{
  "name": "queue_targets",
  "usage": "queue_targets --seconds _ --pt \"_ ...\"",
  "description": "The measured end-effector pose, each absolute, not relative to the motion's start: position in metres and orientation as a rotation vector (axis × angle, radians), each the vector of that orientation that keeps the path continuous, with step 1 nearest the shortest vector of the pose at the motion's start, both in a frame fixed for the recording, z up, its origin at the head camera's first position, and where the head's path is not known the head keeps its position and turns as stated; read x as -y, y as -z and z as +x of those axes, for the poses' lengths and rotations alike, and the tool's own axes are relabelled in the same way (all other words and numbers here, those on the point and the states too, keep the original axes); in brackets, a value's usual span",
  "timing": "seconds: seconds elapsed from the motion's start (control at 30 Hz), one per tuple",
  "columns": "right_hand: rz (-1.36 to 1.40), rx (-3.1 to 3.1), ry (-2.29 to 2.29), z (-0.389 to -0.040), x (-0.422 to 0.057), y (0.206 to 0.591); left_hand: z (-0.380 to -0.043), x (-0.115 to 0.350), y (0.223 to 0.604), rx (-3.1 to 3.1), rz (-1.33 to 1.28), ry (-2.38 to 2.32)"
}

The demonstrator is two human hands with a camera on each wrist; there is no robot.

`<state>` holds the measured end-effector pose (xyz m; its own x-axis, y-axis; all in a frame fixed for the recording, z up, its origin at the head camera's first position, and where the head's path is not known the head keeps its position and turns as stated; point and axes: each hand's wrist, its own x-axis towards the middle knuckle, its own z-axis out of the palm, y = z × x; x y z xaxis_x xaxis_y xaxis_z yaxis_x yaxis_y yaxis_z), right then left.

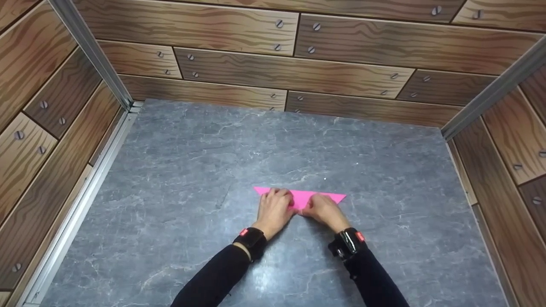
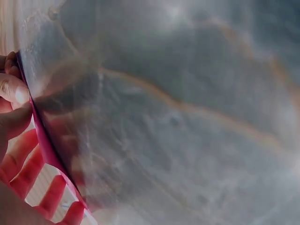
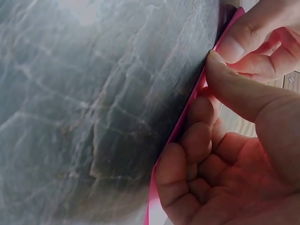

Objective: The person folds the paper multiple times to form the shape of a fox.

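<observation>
A pink sheet of paper [image 1: 302,198], folded into a long shape with pointed ends, lies on the grey surface in the head view. My left hand [image 1: 275,209] holds its left part, fingers over the paper and thumb at the near edge. On the right part, my right hand [image 1: 326,210] pinches the same edge, its fingers curled. Both thumb tips meet close together near the middle of that edge. In the right wrist view the pink paper [image 3: 183,110] shows as a thin strip along the fingers. Fingers hide much of the sheet.
The grey marbled tabletop [image 1: 204,149] spreads around the hands. Wood-patterned panels [image 1: 239,68] enclose it at the back and both sides, with metal posts [image 1: 96,55] at the corners. A black band with a small device [image 1: 251,243] sits on each wrist.
</observation>
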<state>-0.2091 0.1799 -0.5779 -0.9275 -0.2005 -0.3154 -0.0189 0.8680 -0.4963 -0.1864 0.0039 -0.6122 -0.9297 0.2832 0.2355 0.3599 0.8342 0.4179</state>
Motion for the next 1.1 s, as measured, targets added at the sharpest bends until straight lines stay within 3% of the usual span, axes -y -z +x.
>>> queue_targets --seconds 0.57,1.1 --pt "-0.108 -2.615 0.701 -0.210 -0.178 0.575 -0.191 0.022 0.614 2.933 -0.346 0.954" --pt "-0.096 -2.614 0.709 -0.209 -0.177 0.575 -0.197 0.058 0.611 2.993 -0.360 1.045"
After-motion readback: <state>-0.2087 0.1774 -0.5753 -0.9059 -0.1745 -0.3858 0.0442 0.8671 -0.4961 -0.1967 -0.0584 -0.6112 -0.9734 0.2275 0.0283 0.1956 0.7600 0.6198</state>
